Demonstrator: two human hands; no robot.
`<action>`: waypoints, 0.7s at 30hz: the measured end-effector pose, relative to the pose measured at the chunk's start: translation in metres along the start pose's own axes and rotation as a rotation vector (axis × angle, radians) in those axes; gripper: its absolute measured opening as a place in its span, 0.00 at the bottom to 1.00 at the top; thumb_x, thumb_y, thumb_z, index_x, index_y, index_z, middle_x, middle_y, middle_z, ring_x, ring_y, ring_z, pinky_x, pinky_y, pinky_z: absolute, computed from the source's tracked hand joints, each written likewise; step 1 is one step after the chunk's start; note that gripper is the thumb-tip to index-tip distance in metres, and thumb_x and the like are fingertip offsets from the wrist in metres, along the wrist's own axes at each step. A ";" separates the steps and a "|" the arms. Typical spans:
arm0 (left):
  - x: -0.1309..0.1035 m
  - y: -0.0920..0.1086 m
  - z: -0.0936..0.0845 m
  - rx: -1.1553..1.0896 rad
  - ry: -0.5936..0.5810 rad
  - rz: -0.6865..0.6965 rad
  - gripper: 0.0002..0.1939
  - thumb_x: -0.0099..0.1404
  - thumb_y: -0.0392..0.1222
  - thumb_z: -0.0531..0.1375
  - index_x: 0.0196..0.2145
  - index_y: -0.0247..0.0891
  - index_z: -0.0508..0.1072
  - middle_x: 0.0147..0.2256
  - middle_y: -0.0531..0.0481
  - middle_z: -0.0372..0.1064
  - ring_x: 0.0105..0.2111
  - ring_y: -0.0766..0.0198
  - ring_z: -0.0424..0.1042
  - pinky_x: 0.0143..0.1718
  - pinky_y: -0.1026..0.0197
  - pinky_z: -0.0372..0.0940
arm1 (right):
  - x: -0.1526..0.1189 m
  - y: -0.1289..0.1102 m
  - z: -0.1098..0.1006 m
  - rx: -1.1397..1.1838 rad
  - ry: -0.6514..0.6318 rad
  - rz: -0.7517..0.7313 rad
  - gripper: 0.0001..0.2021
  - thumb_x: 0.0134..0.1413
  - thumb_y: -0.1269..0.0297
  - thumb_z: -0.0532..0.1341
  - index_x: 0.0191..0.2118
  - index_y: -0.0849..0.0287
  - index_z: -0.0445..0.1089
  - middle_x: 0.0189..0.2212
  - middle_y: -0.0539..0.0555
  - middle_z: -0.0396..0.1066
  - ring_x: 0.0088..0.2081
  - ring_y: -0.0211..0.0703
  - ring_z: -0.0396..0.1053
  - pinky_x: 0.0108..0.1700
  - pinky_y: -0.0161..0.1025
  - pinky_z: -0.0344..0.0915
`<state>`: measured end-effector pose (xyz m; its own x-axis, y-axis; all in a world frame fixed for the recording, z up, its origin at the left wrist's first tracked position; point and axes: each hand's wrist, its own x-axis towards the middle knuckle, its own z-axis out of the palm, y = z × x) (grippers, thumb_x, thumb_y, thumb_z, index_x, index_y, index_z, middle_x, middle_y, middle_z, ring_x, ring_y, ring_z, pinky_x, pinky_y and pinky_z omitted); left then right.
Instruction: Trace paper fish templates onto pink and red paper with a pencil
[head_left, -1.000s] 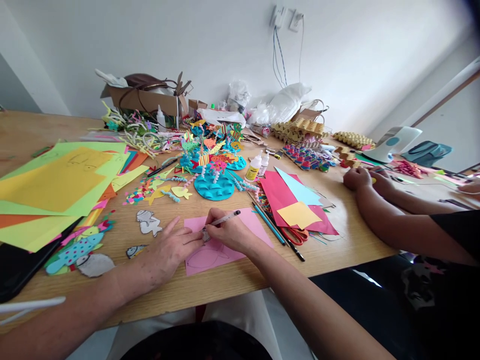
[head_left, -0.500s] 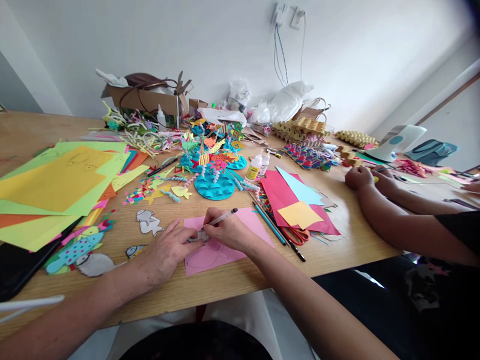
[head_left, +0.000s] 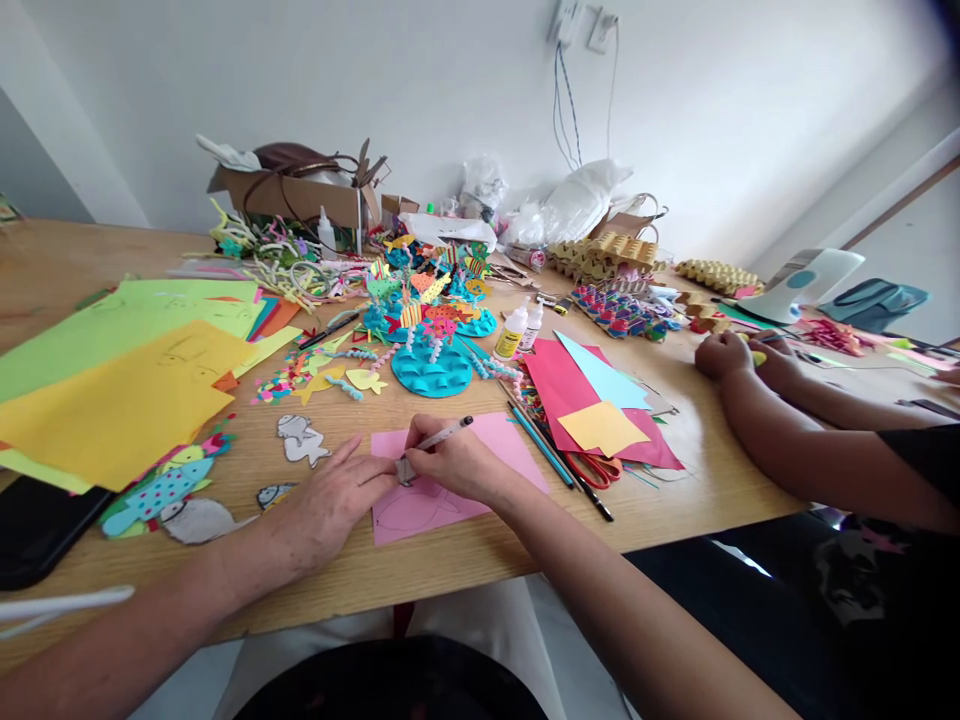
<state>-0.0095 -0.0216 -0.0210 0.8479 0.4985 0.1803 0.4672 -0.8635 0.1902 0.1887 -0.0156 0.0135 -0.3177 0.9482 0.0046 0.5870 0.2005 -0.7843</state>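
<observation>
A pink sheet of paper (head_left: 480, 450) lies on the table in front of me, with a fish outline drawn on its near part. My right hand (head_left: 442, 460) is closed round a pale pen (head_left: 446, 434), its dark end pointing up to the right. Under the pen sits a small grey paper cutout (head_left: 406, 472), partly hidden by my fingers. My left hand (head_left: 330, 505) lies flat with its fingers stretched out, their tips at the cutout's left edge. Several fish cutouts lie left of it: a white one (head_left: 302, 440), a grey one (head_left: 196, 522) and a blue dotted one (head_left: 161, 495).
Green paper (head_left: 135, 310) and an orange sheet (head_left: 127, 400) overlap at left, above a black phone (head_left: 45, 530). Glue bottles (head_left: 510, 335) stand behind a red sheet (head_left: 536, 375). Blue bases (head_left: 431, 372) carry paper fish. Another person's hands (head_left: 727, 355) work at right.
The orange sheet at left has slid toward me and now covers part of the phone. My left fingers have shifted slightly on the cutout. The whole view has moved a little.
</observation>
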 end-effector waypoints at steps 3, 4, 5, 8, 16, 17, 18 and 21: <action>-0.001 -0.001 -0.001 -0.003 -0.009 0.006 0.27 0.59 0.22 0.41 0.49 0.38 0.67 0.50 0.44 0.67 0.52 0.61 0.63 0.61 0.43 0.42 | 0.001 0.000 0.002 0.006 0.004 -0.004 0.08 0.42 0.79 0.57 0.24 0.59 0.61 0.20 0.44 0.64 0.24 0.32 0.61 0.25 0.29 0.52; -0.002 -0.001 -0.001 -0.008 -0.015 0.005 0.27 0.59 0.21 0.41 0.50 0.38 0.67 0.50 0.45 0.66 0.52 0.61 0.63 0.61 0.43 0.42 | 0.002 0.000 0.003 0.010 0.003 -0.005 0.08 0.42 0.79 0.57 0.24 0.59 0.62 0.20 0.44 0.64 0.24 0.32 0.61 0.25 0.29 0.52; -0.002 -0.002 -0.001 -0.013 -0.023 0.003 0.28 0.58 0.21 0.42 0.51 0.39 0.66 0.50 0.46 0.66 0.52 0.61 0.63 0.62 0.43 0.41 | 0.002 0.000 0.004 0.014 0.001 -0.005 0.08 0.42 0.79 0.57 0.24 0.59 0.62 0.20 0.44 0.64 0.24 0.32 0.61 0.25 0.29 0.52; -0.003 -0.002 -0.001 -0.010 -0.036 -0.042 0.29 0.60 0.22 0.43 0.52 0.43 0.66 0.50 0.48 0.65 0.52 0.60 0.62 0.61 0.41 0.41 | 0.004 -0.001 0.006 0.030 -0.008 -0.004 0.07 0.42 0.79 0.57 0.24 0.59 0.62 0.19 0.44 0.64 0.23 0.32 0.61 0.24 0.29 0.52; -0.004 0.002 -0.005 0.092 -0.060 -0.160 0.27 0.64 0.26 0.46 0.52 0.54 0.67 0.49 0.49 0.62 0.52 0.56 0.58 0.58 0.36 0.41 | 0.005 -0.002 0.008 0.066 -0.022 0.005 0.07 0.42 0.79 0.57 0.24 0.59 0.62 0.19 0.43 0.64 0.22 0.32 0.61 0.23 0.29 0.52; -0.005 0.002 -0.004 0.104 -0.062 -0.165 0.27 0.65 0.26 0.46 0.53 0.55 0.66 0.50 0.49 0.62 0.53 0.56 0.58 0.58 0.37 0.40 | 0.006 -0.002 0.009 0.071 -0.028 0.005 0.07 0.42 0.79 0.57 0.24 0.59 0.62 0.19 0.43 0.64 0.22 0.32 0.61 0.23 0.29 0.52; -0.006 0.002 -0.003 0.114 -0.061 -0.168 0.27 0.65 0.26 0.46 0.53 0.54 0.66 0.50 0.49 0.62 0.53 0.56 0.58 0.59 0.37 0.40 | 0.006 -0.003 0.010 0.076 -0.034 0.006 0.07 0.42 0.78 0.58 0.24 0.59 0.62 0.19 0.43 0.64 0.22 0.32 0.61 0.23 0.29 0.52; -0.008 0.002 0.001 0.132 -0.036 -0.178 0.26 0.65 0.26 0.45 0.51 0.53 0.68 0.50 0.48 0.62 0.53 0.55 0.59 0.58 0.37 0.41 | 0.007 -0.003 0.011 0.088 -0.046 0.011 0.07 0.42 0.77 0.59 0.24 0.59 0.62 0.19 0.44 0.64 0.22 0.32 0.61 0.22 0.28 0.52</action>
<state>-0.0150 -0.0270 -0.0225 0.7563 0.6431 0.1204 0.6371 -0.7657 0.0879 0.1759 -0.0123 0.0091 -0.3466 0.9375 -0.0310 0.5236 0.1659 -0.8356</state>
